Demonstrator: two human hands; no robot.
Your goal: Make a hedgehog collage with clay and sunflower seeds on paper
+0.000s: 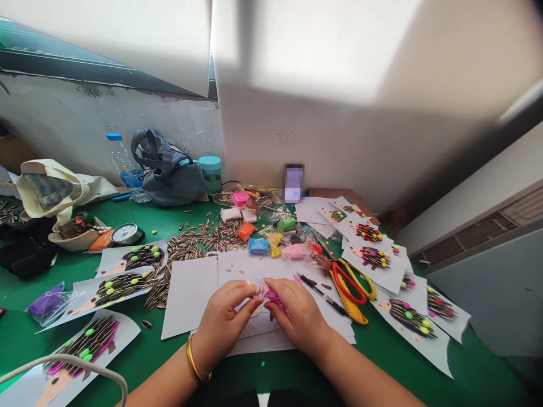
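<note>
Between my two hands is a small clear plastic packet of pink-purple modelling clay. My left hand, with a gold bangle on the wrist, pinches one side of the wrapper between thumb and fingers. On the other side, my right hand has its fingers closed round the packet. Both hands hover over white paper sheets, which they partly hide. A blank white sheet lies to the left. Black pens rest close to my right hand.
Sunflower seeds are heaped behind the paper. Scissors and a yellow cutter lie to the right. Wrapped clay packets sit at the back. Hedgehog pictures lie on both sides. A cable crosses the lower left.
</note>
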